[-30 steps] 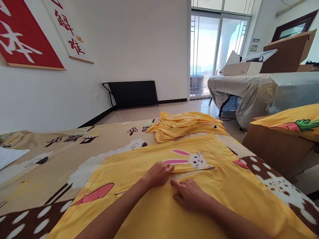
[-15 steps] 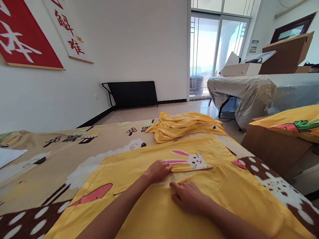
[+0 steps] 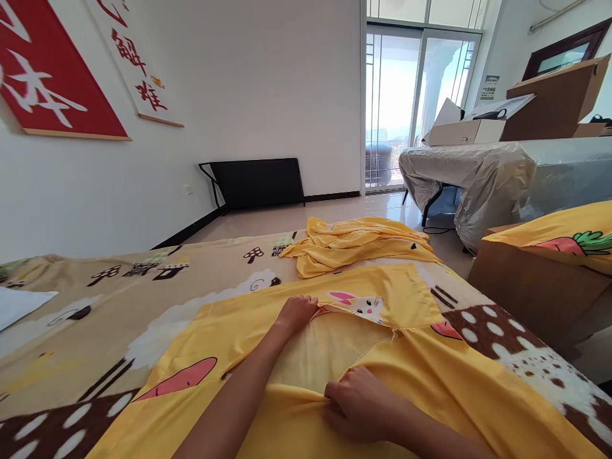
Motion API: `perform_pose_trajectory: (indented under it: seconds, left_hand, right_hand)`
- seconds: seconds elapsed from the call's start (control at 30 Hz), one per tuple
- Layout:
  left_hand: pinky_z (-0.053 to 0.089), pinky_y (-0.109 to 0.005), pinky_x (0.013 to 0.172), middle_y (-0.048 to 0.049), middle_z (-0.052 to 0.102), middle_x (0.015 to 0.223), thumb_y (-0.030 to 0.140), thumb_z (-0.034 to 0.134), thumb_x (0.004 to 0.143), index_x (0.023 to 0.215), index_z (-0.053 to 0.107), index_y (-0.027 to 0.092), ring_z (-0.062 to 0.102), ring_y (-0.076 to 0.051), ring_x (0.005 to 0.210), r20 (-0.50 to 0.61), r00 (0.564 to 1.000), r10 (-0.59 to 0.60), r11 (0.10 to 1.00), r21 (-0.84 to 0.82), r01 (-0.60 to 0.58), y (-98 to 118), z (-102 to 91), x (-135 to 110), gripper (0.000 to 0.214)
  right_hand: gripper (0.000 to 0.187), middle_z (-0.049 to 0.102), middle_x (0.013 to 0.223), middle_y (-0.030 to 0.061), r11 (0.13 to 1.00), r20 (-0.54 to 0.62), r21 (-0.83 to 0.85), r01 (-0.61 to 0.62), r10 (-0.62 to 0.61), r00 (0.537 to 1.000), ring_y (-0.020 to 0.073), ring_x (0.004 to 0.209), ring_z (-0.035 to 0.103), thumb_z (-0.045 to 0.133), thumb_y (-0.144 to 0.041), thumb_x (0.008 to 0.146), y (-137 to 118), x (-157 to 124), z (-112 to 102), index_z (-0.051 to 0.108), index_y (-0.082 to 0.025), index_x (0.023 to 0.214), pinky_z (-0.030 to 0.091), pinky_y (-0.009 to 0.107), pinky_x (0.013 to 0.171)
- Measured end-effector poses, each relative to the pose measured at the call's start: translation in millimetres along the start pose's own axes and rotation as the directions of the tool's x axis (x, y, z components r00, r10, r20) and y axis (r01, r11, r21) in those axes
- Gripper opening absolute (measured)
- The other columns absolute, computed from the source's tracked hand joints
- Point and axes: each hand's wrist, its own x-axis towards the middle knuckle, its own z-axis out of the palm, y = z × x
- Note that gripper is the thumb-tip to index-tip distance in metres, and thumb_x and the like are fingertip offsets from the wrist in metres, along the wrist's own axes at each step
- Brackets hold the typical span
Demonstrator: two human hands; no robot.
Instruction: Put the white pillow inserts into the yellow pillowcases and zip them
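Note:
A yellow fabric cover point(image 3: 411, 376), printed with a white rabbit and pink carrots, lies spread before me. A slit across it gapes, and paler yellow cloth shows inside. My left hand point(image 3: 297, 313) is closed on the slit's far edge beside the rabbit print and holds it up. Nearer to me, my right hand point(image 3: 361, 405) grips the near edge, its fingers curled into the bunched cloth. Some of the right fingertips are hidden in the folds. Behind the cover lies a crumpled yellow cloth point(image 3: 358, 245).
Under the cloths is a beige and brown patterned blanket point(image 3: 191, 280). A cardboard box point(image 3: 521, 293) with carrot-printed yellow cloth point(image 3: 574, 233) on it stands at the right. Further back are a plastic-covered table point(image 3: 497, 166) with boxes and a black folded frame point(image 3: 261, 182) against the wall.
Both hands have closed on the slit's edges. The right hand has drawn the near edge towards me, and the left has lifted the far edge slightly, so the slit now gapes.

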Motion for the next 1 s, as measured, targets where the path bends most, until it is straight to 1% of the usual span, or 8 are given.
perform_pose_trajectory:
  seconds: [0.1,0.2,0.33,0.5,0.63,0.8,0.93,1.0]
  left_hand:
    - [0.049,-0.037,0.072,-0.0177,0.068,0.094,0.03,0.03,0.094,0.092,0.062,0.012,0.066,-0.028,0.086,-0.003,1.0,-0.028,0.999,-0.035,0.028,2,-1.5,1,0.037]
    - [0.047,-0.032,0.071,-0.0128,0.068,0.095,0.037,0.03,0.094,0.091,0.061,0.016,0.066,-0.023,0.085,0.01,1.0,0.007,0.997,-0.081,-0.006,1,-7.3,-1,0.037]
    - [0.046,-0.029,0.069,-0.01,0.068,0.096,0.05,0.036,0.09,0.094,0.059,0.019,0.065,-0.023,0.086,0.047,0.997,0.062,0.993,-0.103,-0.057,-4,-14.4,-4,0.039]
    - [0.048,-0.033,0.073,-0.0102,0.068,0.095,0.036,0.042,0.092,0.094,0.06,0.017,0.065,-0.022,0.087,0.072,0.997,0.017,0.999,-0.044,-0.013,-8,-13.5,4,0.027]
    - [0.049,-0.038,0.083,-0.0071,0.066,0.096,0.035,0.048,0.092,0.099,0.061,0.013,0.062,-0.018,0.089,0.064,0.997,-0.039,0.999,0.027,0.037,-10,-8.2,13,0.027]
    - [0.047,-0.042,0.089,-0.0077,0.064,0.101,0.034,0.052,0.091,0.103,0.061,0.012,0.06,-0.019,0.096,0.017,0.993,-0.114,0.99,0.089,0.112,-15,-2.1,18,0.027]
    - [0.047,-0.043,0.091,-0.0085,0.064,0.103,0.033,0.052,0.09,0.105,0.06,0.012,0.06,-0.02,0.098,-0.003,0.985,-0.175,0.98,0.099,0.174,-17,0.7,21,0.027]
    - [0.047,-0.044,0.091,-0.0088,0.063,0.105,0.034,0.053,0.09,0.106,0.06,0.012,0.06,-0.02,0.1,0.0,0.979,-0.203,0.975,0.089,0.202,-16,1.3,23,0.028]
  right_hand:
    - [0.017,0.072,0.075,0.0036,0.994,0.056,0.103,0.038,-0.044,0.997,0.0155,0.062,0.063,0.053,-0.031,0.081,-1,-1,-2,0.065,-0.019,0.079,0.029,0.025,0.055]
    - [0.016,0.072,0.074,0.0017,0.981,0.081,0.186,0.053,-0.069,0.994,0.0139,0.062,0.062,0.056,-0.033,0.079,-1,-2,-2,0.066,-0.02,0.08,0.029,0.024,0.055]
    - [0.016,0.071,0.073,0.0017,0.983,0.076,0.178,0.053,-0.067,0.995,0.0134,0.059,0.06,0.054,-0.031,0.079,-2,-2,-3,0.066,-0.02,0.079,0.026,0.024,0.052]
    - [0.018,0.072,0.075,0.0025,0.985,0.079,0.166,0.05,-0.063,0.995,0.0141,0.06,0.061,0.054,-0.032,0.079,-2,-3,-5,0.067,-0.019,0.081,0.027,0.025,0.053]
    - [0.017,0.072,0.075,0.0016,0.981,0.075,0.178,0.072,-0.087,0.993,0.0134,0.061,0.062,0.057,-0.034,0.079,0,-2,-1,0.066,-0.019,0.08,0.028,0.024,0.053]
    - [0.019,0.073,0.075,0.0025,0.981,0.028,0.063,0.183,-0.185,0.982,0.0142,0.062,0.063,0.055,-0.035,0.085,-2,0,16,0.065,-0.019,0.084,0.032,0.024,0.055]
    - [0.023,0.071,0.068,0.0019,0.946,0.076,-0.037,0.323,-0.319,0.945,0.0133,0.057,0.063,0.048,-0.035,0.093,-3,5,37,0.062,-0.018,0.086,0.031,0.023,0.05]
    - [0.025,0.071,0.068,0.0005,0.937,0.079,-0.061,0.345,-0.34,0.937,0.0122,0.056,0.062,0.046,-0.037,0.095,-2,8,45,0.061,-0.019,0.086,0.029,0.022,0.048]
